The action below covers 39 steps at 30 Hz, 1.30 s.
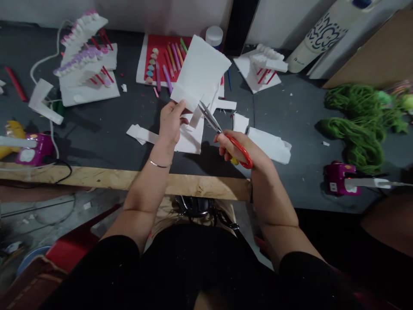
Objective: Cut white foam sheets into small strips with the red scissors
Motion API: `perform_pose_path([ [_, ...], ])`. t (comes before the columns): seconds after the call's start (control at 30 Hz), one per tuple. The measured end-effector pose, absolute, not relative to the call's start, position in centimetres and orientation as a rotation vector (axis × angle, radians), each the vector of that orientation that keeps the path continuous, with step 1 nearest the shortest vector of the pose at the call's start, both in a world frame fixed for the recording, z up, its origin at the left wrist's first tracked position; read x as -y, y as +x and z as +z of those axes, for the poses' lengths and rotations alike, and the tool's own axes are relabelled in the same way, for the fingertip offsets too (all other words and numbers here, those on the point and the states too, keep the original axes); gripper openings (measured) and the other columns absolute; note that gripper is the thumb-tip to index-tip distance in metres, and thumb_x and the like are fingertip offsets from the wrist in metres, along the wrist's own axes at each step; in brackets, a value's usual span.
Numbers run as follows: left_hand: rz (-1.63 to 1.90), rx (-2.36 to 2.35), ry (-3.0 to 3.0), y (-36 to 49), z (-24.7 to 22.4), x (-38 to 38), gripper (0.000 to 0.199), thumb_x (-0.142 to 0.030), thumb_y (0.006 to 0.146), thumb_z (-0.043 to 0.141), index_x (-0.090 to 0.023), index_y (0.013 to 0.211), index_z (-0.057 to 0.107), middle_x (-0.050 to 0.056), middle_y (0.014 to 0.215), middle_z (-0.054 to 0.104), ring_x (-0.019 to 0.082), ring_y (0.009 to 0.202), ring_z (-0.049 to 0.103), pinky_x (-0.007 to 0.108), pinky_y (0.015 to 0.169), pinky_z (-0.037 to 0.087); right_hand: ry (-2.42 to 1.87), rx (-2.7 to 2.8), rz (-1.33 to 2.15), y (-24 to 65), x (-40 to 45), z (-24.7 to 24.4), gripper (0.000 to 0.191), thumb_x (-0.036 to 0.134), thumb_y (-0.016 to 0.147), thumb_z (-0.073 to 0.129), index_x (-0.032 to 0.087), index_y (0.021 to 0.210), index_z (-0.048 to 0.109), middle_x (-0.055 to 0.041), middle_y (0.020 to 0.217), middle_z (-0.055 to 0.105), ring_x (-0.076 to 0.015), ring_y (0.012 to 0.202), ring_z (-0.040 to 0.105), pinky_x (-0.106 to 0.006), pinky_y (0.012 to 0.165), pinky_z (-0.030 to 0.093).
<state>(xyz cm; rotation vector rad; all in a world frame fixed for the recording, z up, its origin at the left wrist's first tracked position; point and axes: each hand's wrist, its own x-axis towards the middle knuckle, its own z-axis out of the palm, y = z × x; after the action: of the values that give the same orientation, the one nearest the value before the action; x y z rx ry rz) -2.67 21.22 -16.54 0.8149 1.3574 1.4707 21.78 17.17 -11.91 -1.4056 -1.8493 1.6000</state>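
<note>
Around mid-frame, pinches with the left hand (pixel 169 122), thumb to fingers, the card (pixel 201 66) at upper centre, then, rightward, grips scissors (pixel 211 119) in the curled right hand (pixel 250 144), perhaps risking a crooked cut or nicked fingers from one-corner support so near the blades.

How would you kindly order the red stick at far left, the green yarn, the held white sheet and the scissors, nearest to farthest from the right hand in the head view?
1. Scissors: in the right hand.
2. Held white sheet: in the left hand.
3. Green yarn: right side.
4. Red stick: far left.
</note>
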Motion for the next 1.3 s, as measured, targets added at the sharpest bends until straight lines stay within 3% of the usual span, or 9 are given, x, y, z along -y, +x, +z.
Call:
perform_pose_path([
  [0.33, 1.579, -1.363, 0.883, -2.2, -16.8, -21.3, 0.047, -0.062, 0.082, 0.091, -0.025, 0.104, 0.074, 0.006, 0.089, 0.074, 0.024, 0.097, 0.077, 0.026, 0.066, 0.061, -1.417, 1.765, 1.747, 21.1, -17.0, -11.2, 0.079, 0.1, 0.088, 0.052, 0.022, 0.098, 0.066, -0.0024, 0.07, 0.069, -0.013, 0.052, 0.063, -0.027, 0.044, 0.044],
  [0.57, 1.542, -1.246, 0.727, -3.3, -16.8, -21.5, 0.025, -0.038, 0.086, 0.086, -0.024, 0.087, 0.065, 0.005, 0.086, 0.072, 0.019, 0.083, 0.077, 0.031, 0.079, 0.069, -1.326, 1.602, 2.023, 21.0, -16.8, -9.8, 0.07, 0.092, 0.095, 0.053, 0.022, 0.093, 0.065, -0.0017, 0.066, 0.068, -0.0139, 0.05, 0.062, -0.027, 0.047, 0.05],
  [0.77, 1.447, -1.228, 0.651, -3.1, -16.2, -21.3, 0.034, -0.04, 0.082, 0.09, -0.025, 0.081, 0.059, 0.004, 0.082, 0.071, 0.02, 0.086, 0.079, 0.03, 0.082, 0.07, -1.361, 1.83, 1.757, 21.2, -16.7, -10.5, 0.074, 0.092, 0.097, 0.048, 0.021, 0.102, 0.065, -0.0015, 0.073, 0.068, -0.0118, 0.055, 0.063, -0.026, 0.048, 0.045],
  [0.97, 1.403, -1.271, 0.68, -2.8, -15.7, -20.9, 0.041, -0.046, 0.078, 0.094, -0.027, 0.082, 0.058, 0.001, 0.071, 0.066, 0.025, 0.097, 0.084, 0.027, 0.07, 0.066, -1.429, 1.951, 1.626, 21.0, -16.7, -10.1, 0.066, 0.085, 0.102, 0.047, 0.021, 0.093, 0.06, -0.0021, 0.073, 0.068, -0.0117, 0.055, 0.061, -0.028, 0.053, 0.045],
  [1.2, 1.442, -1.327, 0.69, -2.8, -15.2, -21.2, 0.036, -0.045, 0.078, 0.093, -0.028, 0.087, 0.063, -0.003, 0.061, 0.064, 0.017, 0.065, 0.075, 0.023, 0.053, 0.058, -1.397, 1.853, 1.748, 20.4, -16.8, -10.7, 0.066, 0.083, 0.106, 0.043, 0.02, 0.101, 0.063, -0.0025, 0.077, 0.068, -0.0105, 0.057, 0.06, -0.025, 0.05, 0.045],
  [1.3, 1.434, -1.346, 0.692, -2.6, -14.2, -20.8, 0.028, -0.038, 0.084, 0.088, -0.028, 0.086, 0.062, -0.002, 0.066, 0.068, 0.015, 0.063, 0.073, 0.021, 0.049, 0.054, -1.359, 1.811, 1.788, 20.3, -16.9, -11.0, 0.068, 0.084, 0.104, 0.044, 0.02, 0.102, 0.064, -0.0028, 0.079, 0.068, -0.0109, 0.057, 0.063, -0.024, 0.047, 0.045],
])
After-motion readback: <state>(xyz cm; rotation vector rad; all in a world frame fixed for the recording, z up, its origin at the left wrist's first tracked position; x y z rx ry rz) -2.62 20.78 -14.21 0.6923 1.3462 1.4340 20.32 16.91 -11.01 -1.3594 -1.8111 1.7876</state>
